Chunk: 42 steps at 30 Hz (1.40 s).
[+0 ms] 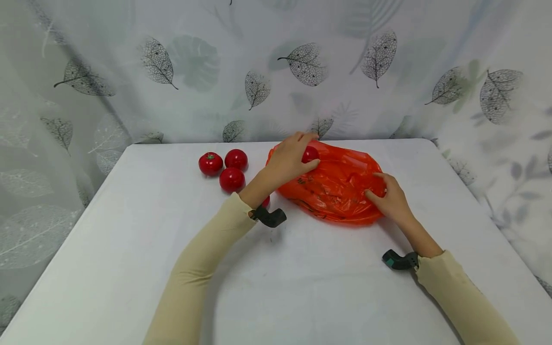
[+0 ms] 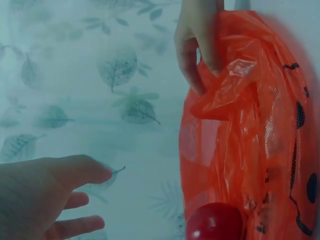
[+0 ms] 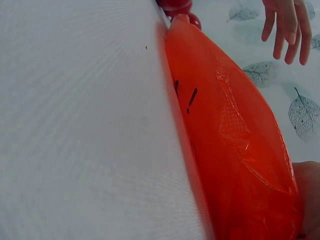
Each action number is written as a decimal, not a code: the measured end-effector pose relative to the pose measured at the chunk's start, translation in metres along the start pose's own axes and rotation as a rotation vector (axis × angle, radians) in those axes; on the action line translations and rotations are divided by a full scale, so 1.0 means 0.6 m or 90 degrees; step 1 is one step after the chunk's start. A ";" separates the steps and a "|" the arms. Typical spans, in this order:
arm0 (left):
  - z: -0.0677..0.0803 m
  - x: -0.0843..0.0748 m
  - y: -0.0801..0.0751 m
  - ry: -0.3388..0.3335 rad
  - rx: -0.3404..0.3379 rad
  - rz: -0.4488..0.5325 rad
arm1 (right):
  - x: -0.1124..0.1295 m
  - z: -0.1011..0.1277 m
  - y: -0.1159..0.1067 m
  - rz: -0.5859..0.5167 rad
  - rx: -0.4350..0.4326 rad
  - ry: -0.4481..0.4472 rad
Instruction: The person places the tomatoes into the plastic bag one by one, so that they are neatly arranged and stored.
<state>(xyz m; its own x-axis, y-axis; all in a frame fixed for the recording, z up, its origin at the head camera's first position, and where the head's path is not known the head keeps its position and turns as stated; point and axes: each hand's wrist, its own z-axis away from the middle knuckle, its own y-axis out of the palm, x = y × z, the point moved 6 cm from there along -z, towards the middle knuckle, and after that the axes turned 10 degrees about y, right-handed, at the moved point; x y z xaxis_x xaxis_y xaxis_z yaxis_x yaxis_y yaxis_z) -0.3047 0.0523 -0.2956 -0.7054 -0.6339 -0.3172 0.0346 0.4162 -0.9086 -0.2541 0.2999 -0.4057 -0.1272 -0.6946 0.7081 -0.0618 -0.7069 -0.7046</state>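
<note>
An orange-red plastic bag point(image 1: 336, 191) with dark print lies crumpled on the table, its film puffed up. My left hand point(image 1: 290, 158) is over the bag's left side, fingers apart and holding nothing. Just under it a red tomato point(image 1: 310, 154) sits at the bag; the left wrist view shows the same tomato point(image 2: 215, 222) against the orange film, apart from the fingers. At the bag's right end my right hand point(image 1: 391, 196) pinches the film between thumb and fingers, and a fold of it bunches there in the left wrist view.
Left of the bag stand a tomato with a green stem end point(image 1: 211, 164), another tomato point(image 1: 235, 159) behind and a third point(image 1: 232, 180) in front. One more tomato point(image 1: 266, 202) is mostly hidden by my left wrist. A leaf-patterned curtain point(image 1: 198, 72) hangs behind the white table point(image 1: 129, 239).
</note>
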 end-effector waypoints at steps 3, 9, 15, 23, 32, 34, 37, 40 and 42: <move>0.012 -0.002 -0.006 0.016 -0.019 0.006 | 0.002 0.000 0.001 0.000 0.004 0.002; 0.043 0.000 -0.017 0.015 -0.046 0.028 | 0.001 -0.001 0.001 -0.001 0.007 0.004; 0.068 0.013 -0.019 0.004 -0.042 0.007 | -0.001 0.000 0.001 0.000 0.007 0.003; 0.090 0.039 -0.013 -0.017 -0.034 -0.003 | -0.001 0.000 0.003 -0.001 0.013 0.006; 0.117 0.055 -0.004 -0.019 -0.018 0.000 | 0.000 -0.001 0.003 0.003 0.014 0.009; 0.124 0.059 -0.002 -0.028 -0.001 -0.001 | 0.001 -0.001 0.005 0.004 0.016 0.012; 0.132 0.068 0.003 -0.045 0.025 -0.007 | 0.002 -0.001 0.006 0.003 0.014 0.016; 0.137 0.076 0.011 -0.057 0.046 -0.010 | 0.001 -0.001 0.004 0.006 0.009 0.018; 0.139 0.081 0.017 -0.063 0.058 -0.010 | 0.001 -0.001 0.002 0.008 0.007 0.019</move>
<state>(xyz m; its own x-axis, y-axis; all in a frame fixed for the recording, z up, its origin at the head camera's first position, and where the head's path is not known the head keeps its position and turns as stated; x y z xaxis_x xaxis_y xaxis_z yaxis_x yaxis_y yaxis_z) -0.2795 -0.0288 -0.3430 -0.6334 -0.7025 -0.3245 0.0920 0.3479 -0.9330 -0.2549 0.2987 -0.4064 -0.1568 -0.6989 0.6979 -0.0499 -0.7001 -0.7123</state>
